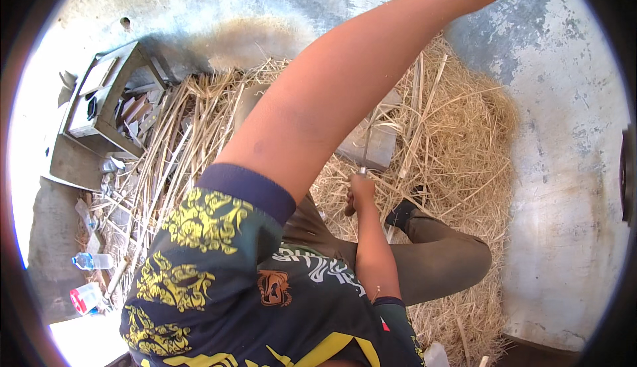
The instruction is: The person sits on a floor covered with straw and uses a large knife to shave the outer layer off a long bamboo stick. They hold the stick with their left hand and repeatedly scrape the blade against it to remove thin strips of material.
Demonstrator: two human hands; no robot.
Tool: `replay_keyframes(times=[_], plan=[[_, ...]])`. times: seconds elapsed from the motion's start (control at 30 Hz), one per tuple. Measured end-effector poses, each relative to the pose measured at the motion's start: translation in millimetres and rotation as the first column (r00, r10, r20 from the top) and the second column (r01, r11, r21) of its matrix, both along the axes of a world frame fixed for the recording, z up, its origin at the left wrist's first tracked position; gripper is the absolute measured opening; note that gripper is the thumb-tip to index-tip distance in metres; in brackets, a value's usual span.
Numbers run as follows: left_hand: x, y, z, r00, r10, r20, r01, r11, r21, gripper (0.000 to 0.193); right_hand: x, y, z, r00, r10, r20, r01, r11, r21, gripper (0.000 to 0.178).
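My left arm (332,88) stretches large across the view from its dark sleeve (245,188), rising to the bent elbow at the upper right. The left hand lies outside the picture. Lower down, my right hand (361,191) is closed round the brown handle of a knife (365,143). Its long, narrow metal blade points away from me, above a greyish wooden block (379,147). My raised arm covers part of the block, and the blade's tip is hard to make out.
Loose straw-like shavings (464,128) heap up on the right, against a worn wall (564,168). Long split strips (172,135) lie at left. Beyond them stands a wooden table (109,95). A plastic bottle (93,261) and a red-and-white container (85,298) lie at lower left.
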State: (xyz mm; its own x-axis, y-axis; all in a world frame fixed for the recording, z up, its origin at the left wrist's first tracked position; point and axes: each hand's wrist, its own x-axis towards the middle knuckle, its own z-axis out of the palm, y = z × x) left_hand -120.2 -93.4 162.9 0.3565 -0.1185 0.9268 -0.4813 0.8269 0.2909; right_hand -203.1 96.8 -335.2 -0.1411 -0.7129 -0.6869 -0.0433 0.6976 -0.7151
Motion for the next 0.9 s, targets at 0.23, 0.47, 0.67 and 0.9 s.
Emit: replay_keyframes(times=[0.23, 0.47, 0.67, 0.9], plan=[[23.1, -4.3, -0.9, 0.992, 0.119, 0.039, -0.12, 0.993, 0.013, 0.023, 3.5, -14.2, 85.0, 0.972, -0.208, -0.108, 0.131, 0.865, -0.484, 0.023], [18.6, -0.1, -4.5, 0.994, 0.087, -0.071, -0.093, 0.991, -0.093, 0.018, 8.3, 3.6, 18.1, 0.961, -0.231, -0.151, 0.07, 0.732, -0.677, 0.022], [34.5, 4.5, -1.4, 0.994, 0.105, 0.012, -0.106, 0.99, 0.093, 0.022, -5.9, 21.2, -20.8, 0.998, 0.016, 0.068, -0.026, 0.99, 0.142, 0.016], [41.4, 0.4, -3.5, 0.99, 0.139, -0.026, -0.136, 0.986, 0.1, 0.024, 9.8, 10.7, 41.9, 0.925, -0.081, -0.371, -0.105, 0.884, -0.455, 0.026]])
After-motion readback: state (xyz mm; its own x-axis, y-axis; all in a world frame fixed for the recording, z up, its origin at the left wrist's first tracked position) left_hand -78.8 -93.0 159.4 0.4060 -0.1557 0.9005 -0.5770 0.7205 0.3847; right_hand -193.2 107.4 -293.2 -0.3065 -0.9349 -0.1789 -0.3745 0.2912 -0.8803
